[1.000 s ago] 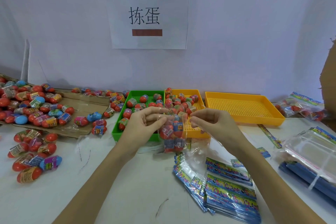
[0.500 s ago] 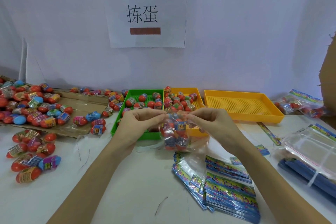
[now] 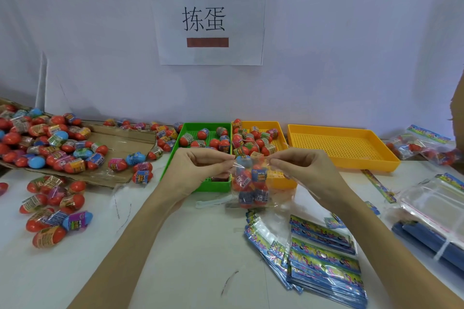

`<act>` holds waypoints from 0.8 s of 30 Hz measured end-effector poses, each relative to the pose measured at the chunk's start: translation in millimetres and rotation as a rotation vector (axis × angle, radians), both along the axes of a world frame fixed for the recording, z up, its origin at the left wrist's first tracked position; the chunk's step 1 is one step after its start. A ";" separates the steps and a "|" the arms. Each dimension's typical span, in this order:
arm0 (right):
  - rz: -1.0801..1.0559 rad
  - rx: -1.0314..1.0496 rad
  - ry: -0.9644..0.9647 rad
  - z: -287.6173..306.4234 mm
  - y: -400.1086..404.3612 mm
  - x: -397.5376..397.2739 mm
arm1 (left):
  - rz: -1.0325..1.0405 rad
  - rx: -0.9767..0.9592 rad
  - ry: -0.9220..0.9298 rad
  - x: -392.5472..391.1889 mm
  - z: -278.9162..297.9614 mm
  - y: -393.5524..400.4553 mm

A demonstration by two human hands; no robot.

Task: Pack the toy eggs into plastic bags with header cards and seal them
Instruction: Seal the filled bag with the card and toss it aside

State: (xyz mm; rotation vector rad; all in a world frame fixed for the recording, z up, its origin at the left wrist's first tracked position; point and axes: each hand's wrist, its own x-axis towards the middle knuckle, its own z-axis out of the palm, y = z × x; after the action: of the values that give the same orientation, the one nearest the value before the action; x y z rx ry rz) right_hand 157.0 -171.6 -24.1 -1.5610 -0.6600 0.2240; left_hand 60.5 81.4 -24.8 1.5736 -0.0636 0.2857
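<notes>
A clear plastic bag (image 3: 251, 183) filled with several toy eggs hangs in front of me above the table. My left hand (image 3: 198, 170) pinches the bag's top edge on its left side. My right hand (image 3: 303, 170) pinches the same top edge on its right side. Loose toy eggs (image 3: 57, 143), mostly red with coloured wrappers, lie on flattened cardboard at the left. More eggs fill the green tray (image 3: 190, 130) and the small yellow tray (image 3: 278, 138). A stack of blue header cards (image 3: 324, 266) lies at the lower right.
An empty large yellow tray (image 3: 351, 158) stands at the back right. Packed bags (image 3: 421, 145) lie at the far right. A pile of empty clear bags (image 3: 437, 206) sits at the right edge. A paper sign (image 3: 208, 20) hangs on the wall.
Both hands stay pinched on the bag's top edge and have drawn slightly apart along it. The bag hangs in nearly the same place.
</notes>
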 end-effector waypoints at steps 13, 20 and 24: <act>0.016 -0.032 -0.063 -1.7 -5.2 3.0 | 0.038 0.310 -0.102 -0.3 -2.3 7.8; 0.028 -0.062 -0.069 -1.8 -7.7 7.0 | -0.013 0.416 -0.127 -2.3 -0.9 11.2; 0.047 -0.091 -0.081 -2.5 -8.5 9.6 | 0.011 0.378 -0.106 -1.0 -2.3 11.7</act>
State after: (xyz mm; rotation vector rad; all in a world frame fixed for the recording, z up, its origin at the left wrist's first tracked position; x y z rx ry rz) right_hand 166.6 -180.2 -26.5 -1.6499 -0.7592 0.2301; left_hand 59.5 93.0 -27.1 1.9326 -0.2006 0.3817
